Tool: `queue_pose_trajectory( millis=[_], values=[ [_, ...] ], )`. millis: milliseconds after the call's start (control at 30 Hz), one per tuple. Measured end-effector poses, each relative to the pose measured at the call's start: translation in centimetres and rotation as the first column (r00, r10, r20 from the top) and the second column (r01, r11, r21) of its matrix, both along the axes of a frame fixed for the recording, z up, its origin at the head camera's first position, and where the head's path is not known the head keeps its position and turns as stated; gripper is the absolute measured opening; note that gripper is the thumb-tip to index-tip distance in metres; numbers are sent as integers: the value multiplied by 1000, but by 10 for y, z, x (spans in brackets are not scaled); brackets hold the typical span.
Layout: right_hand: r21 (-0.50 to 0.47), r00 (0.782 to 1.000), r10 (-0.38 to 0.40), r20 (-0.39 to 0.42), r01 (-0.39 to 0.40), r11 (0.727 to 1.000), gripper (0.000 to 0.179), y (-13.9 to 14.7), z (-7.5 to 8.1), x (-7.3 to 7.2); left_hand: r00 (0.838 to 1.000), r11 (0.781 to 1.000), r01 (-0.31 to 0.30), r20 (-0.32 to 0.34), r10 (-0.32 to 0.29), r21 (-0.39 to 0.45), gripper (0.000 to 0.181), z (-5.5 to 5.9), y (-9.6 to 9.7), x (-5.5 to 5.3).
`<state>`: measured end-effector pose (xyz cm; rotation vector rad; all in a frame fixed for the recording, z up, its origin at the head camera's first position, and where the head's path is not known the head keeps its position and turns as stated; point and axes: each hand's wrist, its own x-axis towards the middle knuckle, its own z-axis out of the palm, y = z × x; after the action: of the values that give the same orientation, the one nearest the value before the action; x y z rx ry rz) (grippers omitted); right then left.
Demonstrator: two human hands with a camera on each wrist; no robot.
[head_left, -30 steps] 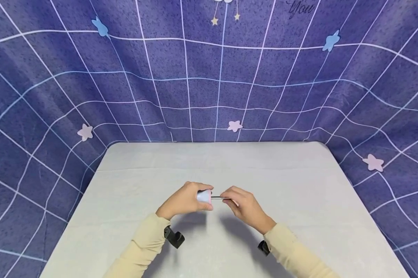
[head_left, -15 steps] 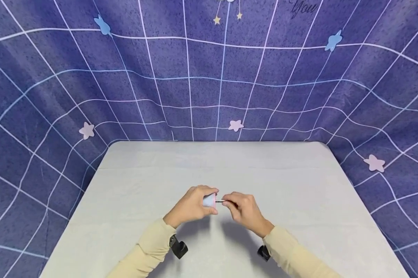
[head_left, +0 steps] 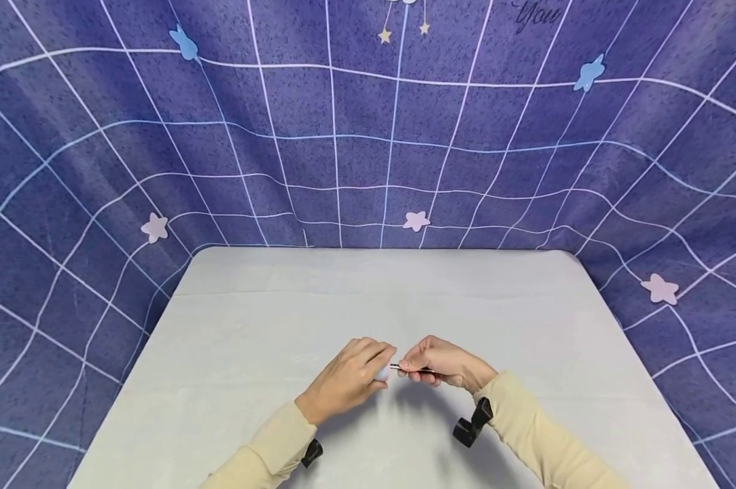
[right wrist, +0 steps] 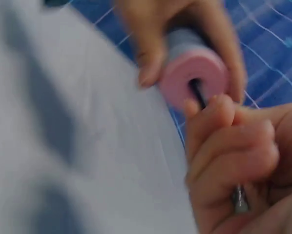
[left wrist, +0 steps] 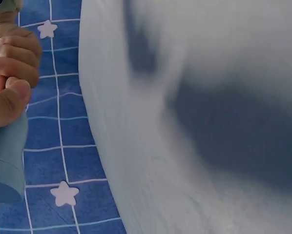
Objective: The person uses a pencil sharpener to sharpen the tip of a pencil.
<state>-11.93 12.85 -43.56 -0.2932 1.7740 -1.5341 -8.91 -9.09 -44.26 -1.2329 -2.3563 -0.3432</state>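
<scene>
My left hand grips a pale blue cylinder with a pink end, which looks like a pencil sharpener. Its body appears at the left edge of the left wrist view. A slim dark pencil runs into the hole in the middle of the pink face. Close by on the right, my right hand pinches that pencil between thumb and curled fingers. The pencil's silvery rear part shows below the fingers in the right wrist view; its tip is hidden. Both hands are held above the table.
A white-covered table lies beneath the hands. Behind it and at both sides hangs a blue-purple curtain with grid lines and stars. A black wrist mount sticks out under the right sleeve.
My left hand has shifted right and slightly nearer me, turning over the sharpener. My right hand has rolled and moved a little right, so the pencil's rear part now shows behind its fingers.
</scene>
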Motion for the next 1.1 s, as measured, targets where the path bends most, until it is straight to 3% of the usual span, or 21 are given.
queue_pose_trajectory(
  millis=[100,167,233,267,333,400,467,500,533,600,667,733,767,800,867,900,933,1000,1033,1067,1100],
  values=[
    [42,962,-60,-265,74,996,20,-6,-3,6,990,999,-39,135,36,19,59,2,-1,-5],
    [43,866,-90,-492,127,991,14,-9,-6,12,953,997,-73,297,60,33,58,6,-4,-9],
    [27,683,-83,-726,149,989,11,-11,-10,16,872,993,-105,485,64,58,57,13,-7,-15],
    [15,562,-75,-824,154,988,13,-11,-12,17,819,990,-116,572,53,74,56,16,-9,-18],
    [-1,265,-45,-963,164,986,14,-12,-17,18,704,986,-123,711,8,111,55,23,-14,-24],
    [-22,-25,-18,-1000,162,987,11,-13,-20,16,575,981,-103,815,-75,164,48,30,-19,-30],
    [-51,-263,-8,-965,159,986,13,-15,-21,14,441,972,-68,881,-173,225,39,34,-24,-35],
    [-71,-362,-8,-932,163,984,15,-16,-21,13,376,965,-46,899,-224,260,36,35,-26,-37],
    [-93,-441,-11,-897,164,982,17,-17,-21,11,316,954,-31,909,-273,297,34,36,-27,-39],
    [-136,-544,-24,-839,166,977,19,-20,-19,9,209,932,-19,913,-350,361,31,37,-29,-41],
    [-167,-586,-35,-810,172,971,20,-21,-18,8,162,918,-20,907,-389,397,29,37,-29,-42],
    [-183,-568,-55,-821,169,968,21,-23,-18,8,177,920,-40,909,-378,390,27,38,-27,-42],
    [-187,-534,-69,-843,169,968,21,-24,-18,10,202,926,-53,912,-357,374,25,39,-25,-41],
    [-185,-476,-85,-875,166,969,21,-24,-18,12,237,935,-66,916,-324,348,23,40,-24,-39],
    [-175,-297,-120,-947,165,971,18,-25,-18,17,347,952,-105,907,-237,289,27,41,-20,-34],
    [-161,-162,-133,-978,174,972,17,-26,-17,20,409,957,-130,893,-188,261,32,40,-17,-31],
    [-136,16,-141,-990,183,974,15,-25,-15,21,482,961,-146,865,-138,234,35,39,-15,-28],
    [-85,462,-157,-873,173,981,15,-23,-8,22,620,970,-172,784,-29,172,43,34,-8,-21],
    [-66,659,-166,-733,174,983,14,-21,-5,20,682,973,-177,731,13,148,47,30,-5,-17],
    [-48,812,-173,-558,176,983,15,-19,-1,18,741,978,-171,670,47,121,49,26,-2,-14],
    [-27,911,-179,-371,182,983,17,-16,1,15,793,982,-160,605,69,97,51,21,1,-10]
  ],
)
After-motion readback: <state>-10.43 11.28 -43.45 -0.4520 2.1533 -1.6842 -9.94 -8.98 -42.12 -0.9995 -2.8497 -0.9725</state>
